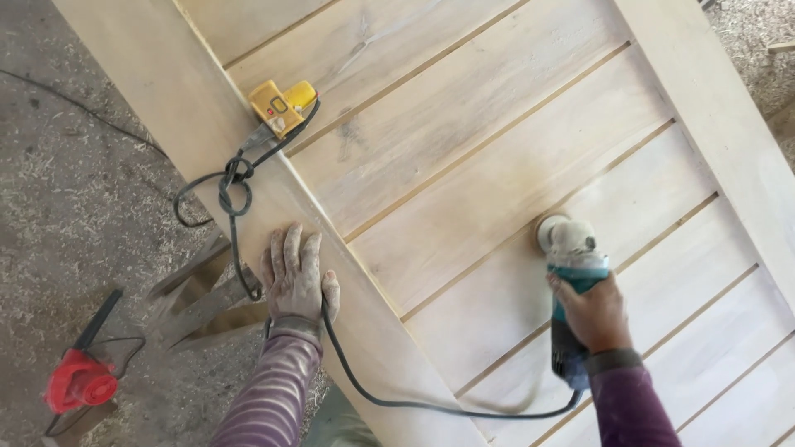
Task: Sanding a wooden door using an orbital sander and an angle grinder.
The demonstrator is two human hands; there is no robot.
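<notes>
Striped sleeves enter from the near edge. Left hand (294, 277) lies flat, fingers spread, palm down on the near-left frame rail of the door (464, 165); judged to be bracing the panel and steadying the body. Right hand (592, 310) is closed around the body of a teal sander (571, 285), its disc end pressed against a slat right of centre; pale dust coats the head. Cord (397, 401) runs from the sander's rear, loops along the near edge, passes under the left wrist, knots, and reaches a yellow plug box (281, 106) resting far-left on the door, presumably kept clear of the disc. Red blower (79, 381) sits on the sawdust-strewn floor (74, 207), far left.
</notes>
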